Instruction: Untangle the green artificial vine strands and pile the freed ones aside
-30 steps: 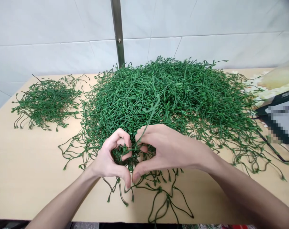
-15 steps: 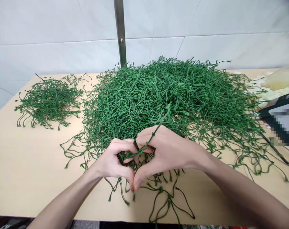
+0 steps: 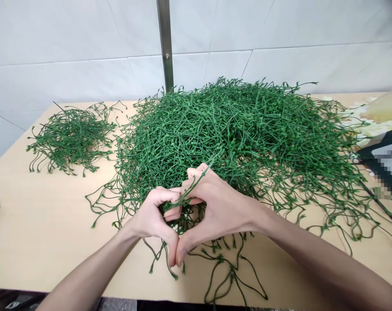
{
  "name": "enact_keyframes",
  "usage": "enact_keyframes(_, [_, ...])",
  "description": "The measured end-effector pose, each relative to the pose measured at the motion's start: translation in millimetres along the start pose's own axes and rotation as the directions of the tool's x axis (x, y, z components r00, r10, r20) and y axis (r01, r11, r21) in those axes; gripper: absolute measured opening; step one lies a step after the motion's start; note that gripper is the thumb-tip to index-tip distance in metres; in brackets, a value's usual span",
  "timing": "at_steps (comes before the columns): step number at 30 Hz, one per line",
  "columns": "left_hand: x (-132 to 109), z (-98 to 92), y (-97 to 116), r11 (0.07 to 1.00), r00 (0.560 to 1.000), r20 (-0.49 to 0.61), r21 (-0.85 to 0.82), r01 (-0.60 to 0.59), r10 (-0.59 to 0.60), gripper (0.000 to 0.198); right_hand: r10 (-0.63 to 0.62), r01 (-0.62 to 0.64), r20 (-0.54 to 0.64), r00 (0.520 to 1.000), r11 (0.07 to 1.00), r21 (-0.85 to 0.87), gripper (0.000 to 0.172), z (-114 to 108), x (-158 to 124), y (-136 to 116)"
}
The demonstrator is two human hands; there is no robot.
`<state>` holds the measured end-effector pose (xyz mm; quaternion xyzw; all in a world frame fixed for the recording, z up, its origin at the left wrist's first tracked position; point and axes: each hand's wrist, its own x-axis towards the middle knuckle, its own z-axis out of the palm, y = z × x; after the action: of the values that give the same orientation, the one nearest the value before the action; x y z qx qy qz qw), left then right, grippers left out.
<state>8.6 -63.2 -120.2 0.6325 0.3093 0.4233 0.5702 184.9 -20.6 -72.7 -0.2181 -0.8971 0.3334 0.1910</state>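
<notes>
My left hand [image 3: 152,219] and my right hand [image 3: 226,206] meet at the front edge of a big heap of thin green artificial stems [image 3: 196,125], thumb tips touching. Both hands have curled fingers closed on one green plastic stem [image 3: 193,185]. It slants up and right past the right hand's fingers, its upper tip blurred. Some of the fingers and the stem's lower end are hidden between the hands. Just below, several loose stems [image 3: 231,272] lie spread on the tabletop.
A smaller pile of green stems [image 3: 73,138] lies at the left of the wooden table [image 3: 47,233]. At the right are white petals [image 3: 358,116] and a dark-framed object [image 3: 385,151]. A metal post [image 3: 165,47] stands at the back against the tiled wall.
Both hands stay together around the stem; the right hand's fingers have shifted slightly, and the stem's free tip has swung a little left and down. The view has shifted slightly.
</notes>
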Motion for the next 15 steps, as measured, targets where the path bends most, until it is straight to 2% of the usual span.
enact_keyframes(4, [0,-1.8,0,1.000,0.998,-0.054,0.008,0.023,-0.022,0.074,0.027,-0.030,0.015,1.000,0.973,0.231,0.047,5,2,2])
enact_keyframes(8, [-3,-0.7,-5,1.000,0.993,-0.119,0.003,-0.014,0.014,0.074,0.061,-0.031,-0.065,0.996,0.919,0.392,0.049,15,3,6])
enact_keyframes(12, [-5,3.6,-8,0.997,0.980,-0.192,-0.049,-0.061,0.051,0.073,-0.019,0.108,-0.251,0.968,0.931,0.347,0.057,22,-1,9])
enact_keyframes(14, [-2,2.5,-6,0.993,0.961,-0.265,-0.068,-0.097,0.076,0.074,-0.036,0.142,-0.386,0.922,0.958,0.251,0.065,18,-2,9])
enact_keyframes(15, [0,0.8,-4,0.990,0.945,-0.313,-0.073,-0.123,0.094,0.074,-0.022,0.122,-0.453,0.891,0.974,0.191,0.068,14,-3,8])
